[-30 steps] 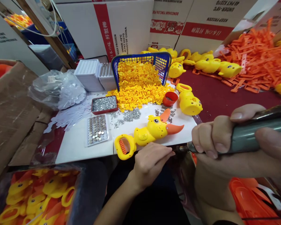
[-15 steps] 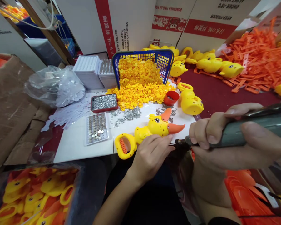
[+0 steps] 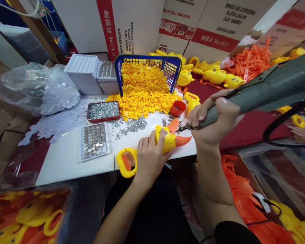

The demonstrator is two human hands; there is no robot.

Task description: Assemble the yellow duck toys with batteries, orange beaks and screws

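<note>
A yellow duck toy (image 3: 168, 140) with an open orange beak lies at the front edge of the white work surface. Across its head and neck rests my left hand (image 3: 151, 157), fingers wrapped over it and holding it down. My right hand (image 3: 213, 122) grips a grey-green power screwdriver (image 3: 264, 88) coming in from the right. The driver's tip meets the toy at the base of the upper beak. Behind the beak, small screws (image 3: 167, 122) lie scattered near a red cup (image 3: 178, 108). The toy's looped handle (image 3: 127, 162) points left.
A blue basket (image 3: 176, 76) spills yellow parts behind the toy. To the left are a red tray (image 3: 103, 119) of metal pieces and a tray (image 3: 94, 141) of round discs. Another person's hand (image 3: 301, 135) shows at far right. A black cord (image 3: 269, 135) loops there.
My right hand has raised the screwdriver and brought its tip from beside the lower beak to the upper beak's base. My left hand has shifted onto the toy's head. The view has turned right.
</note>
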